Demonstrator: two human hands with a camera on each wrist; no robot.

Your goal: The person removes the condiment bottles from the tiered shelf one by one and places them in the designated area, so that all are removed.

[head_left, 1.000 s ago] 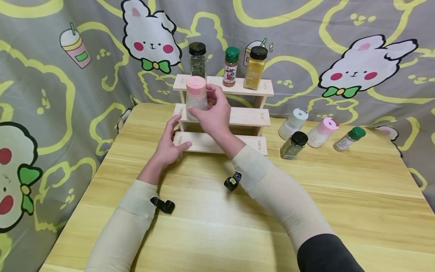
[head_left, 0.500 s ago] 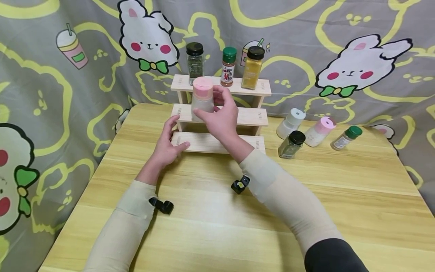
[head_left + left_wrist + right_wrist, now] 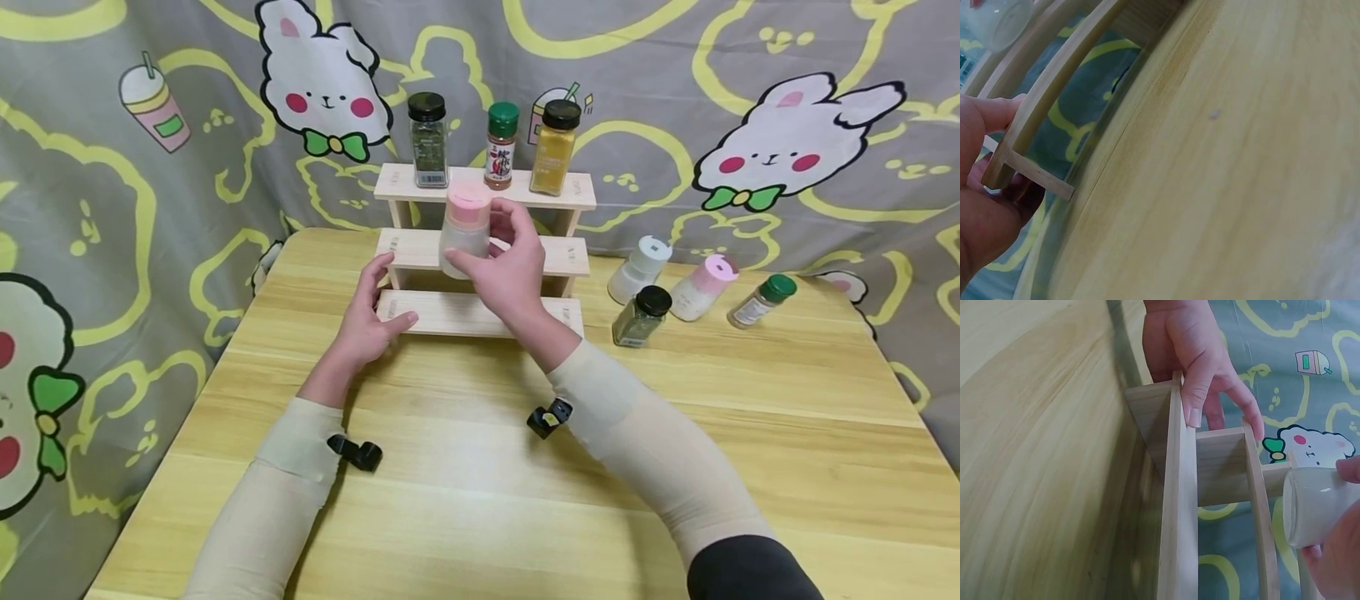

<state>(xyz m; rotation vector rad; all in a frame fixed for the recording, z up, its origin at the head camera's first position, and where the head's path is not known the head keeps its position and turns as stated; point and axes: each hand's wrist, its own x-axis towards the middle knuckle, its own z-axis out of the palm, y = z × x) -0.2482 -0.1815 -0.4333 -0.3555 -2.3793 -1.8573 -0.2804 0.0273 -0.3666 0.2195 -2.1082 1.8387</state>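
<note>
1. Right hand (image 3: 513, 267): thumb and fingers wrapped round frosted pink-capped jar (image 3: 463, 242). Jar is at front edge of middle shelf (image 3: 566, 257), left of its midpoint; can't tell if base touches wood.
2. Left hand (image 3: 367, 321): gripping left end of rack (image 3: 1179, 519), thumb on bottom shelf (image 3: 450, 315), a fingertip at middle shelf's end.
3. Room: middle shelf runs on rightward past right hand; tabletop (image 3: 450, 492) stretches open in front of rack.
4. Tight: top shelf (image 3: 581, 193) edge is close behind the cap. White-capped jar (image 3: 640, 269) and black-capped jar (image 3: 642, 317) stand near rack's right side.
5. Versus 1 s ago: held jar shifted right, uncovering base of herb jar (image 3: 428, 146) on top shelf. Left hand's grip unchanged.
</note>
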